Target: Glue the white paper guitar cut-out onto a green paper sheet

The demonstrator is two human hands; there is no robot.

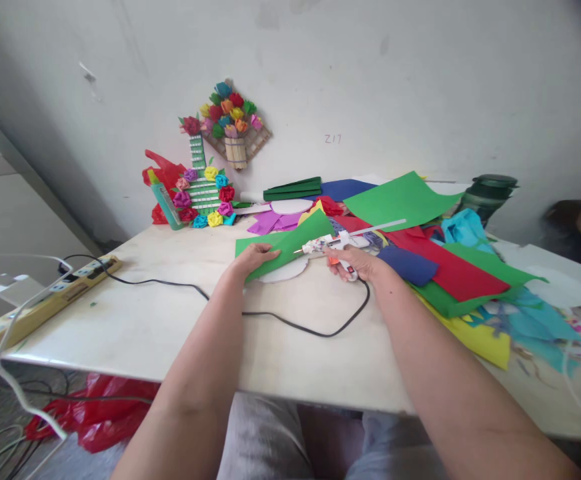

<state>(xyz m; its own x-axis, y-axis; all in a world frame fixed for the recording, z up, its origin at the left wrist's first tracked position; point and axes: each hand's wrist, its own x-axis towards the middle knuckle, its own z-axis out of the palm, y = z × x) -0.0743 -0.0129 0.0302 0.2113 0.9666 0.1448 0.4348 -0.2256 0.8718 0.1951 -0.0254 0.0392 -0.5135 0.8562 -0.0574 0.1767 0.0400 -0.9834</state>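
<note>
My right hand [346, 262] is wrapped round a white glue gun [337, 243] with an orange trigger. A clear glue stick [385, 225] sticks out of its back, and its nozzle points left. My left hand [257, 259] grips the near left part of a green paper sheet [297, 240], which is folded or curled upward. The nozzle tip is close to the green paper; whether they touch I cannot tell. Under the paper lies a white rounded piece [290, 271], partly hidden.
Coloured paper sheets, among them a red one [450, 263], pile up on the right beside a dark bottle [487, 197]. A paper-flower craft [204, 190] and a glue bottle [167, 201] stand at the back left. The gun's black cord [280, 319] crosses the table to a power strip [65, 293].
</note>
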